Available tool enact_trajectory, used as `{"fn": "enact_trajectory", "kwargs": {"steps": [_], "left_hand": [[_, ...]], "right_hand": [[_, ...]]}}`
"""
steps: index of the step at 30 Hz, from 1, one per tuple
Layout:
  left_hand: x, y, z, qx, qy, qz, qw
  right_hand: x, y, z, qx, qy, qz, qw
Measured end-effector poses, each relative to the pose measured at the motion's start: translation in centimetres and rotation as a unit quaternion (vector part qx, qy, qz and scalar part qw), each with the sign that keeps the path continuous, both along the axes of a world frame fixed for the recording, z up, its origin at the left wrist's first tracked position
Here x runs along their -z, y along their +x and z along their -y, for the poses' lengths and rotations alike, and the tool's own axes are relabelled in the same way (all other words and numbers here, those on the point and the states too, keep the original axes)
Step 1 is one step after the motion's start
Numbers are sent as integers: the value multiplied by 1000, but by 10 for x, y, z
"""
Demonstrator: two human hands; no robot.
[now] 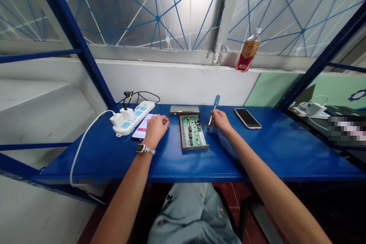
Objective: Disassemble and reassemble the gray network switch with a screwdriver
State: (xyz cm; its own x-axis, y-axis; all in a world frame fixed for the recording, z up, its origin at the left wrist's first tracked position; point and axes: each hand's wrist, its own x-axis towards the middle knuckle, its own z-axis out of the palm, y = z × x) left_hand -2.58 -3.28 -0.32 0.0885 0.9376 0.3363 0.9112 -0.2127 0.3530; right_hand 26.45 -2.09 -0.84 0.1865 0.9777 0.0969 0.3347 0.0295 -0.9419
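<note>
An opened metal device with a green circuit board (pixel 193 132) lies on the blue table (pixel 257 152) in front of me. Its grey lid (pixel 184 110) rests just behind it. My right hand (pixel 220 121) is closed round a screwdriver with a blue handle (pixel 215 107), its tip down on the table right of the board. My left hand (pixel 156 129) rests with curled fingers on a phone with a lit screen (pixel 142 126), left of the board. A watch sits on that wrist.
A white power strip with plugged chargers (pixel 130 118) and its cable lies at the left. A second phone (pixel 247 117), screen dark, is to the right. A drink bottle (pixel 248 50) stands on the window ledge. Another desk with gear is far right.
</note>
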Motion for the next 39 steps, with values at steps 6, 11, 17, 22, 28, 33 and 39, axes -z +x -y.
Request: {"fn": "enact_trajectory", "kwargs": {"steps": [6, 11, 17, 22, 28, 33, 39], "left_hand": [[4, 0, -1, -5, -10, -30, 999], [0, 3, 3, -12, -24, -56, 998], [-2, 7, 7, -7, -20, -75, 997], [1, 4, 3, 3, -11, -42, 999], [7, 17, -6, 84, -38, 322, 942], [12, 47, 3, 134, -100, 523, 836], [19, 63, 7, 124, -149, 657, 729]], "right_hand": [[1, -22, 7, -81, 87, -253, 960], [7, -20, 14, -73, 105, -253, 959], [8, -14, 15, -37, 103, -268, 957], [8, -14, 16, -34, 109, -290, 950], [6, -18, 21, -45, 110, -315, 942], [6, -28, 22, -82, 113, -362, 922], [8, -37, 25, -127, 135, -386, 904]]}}
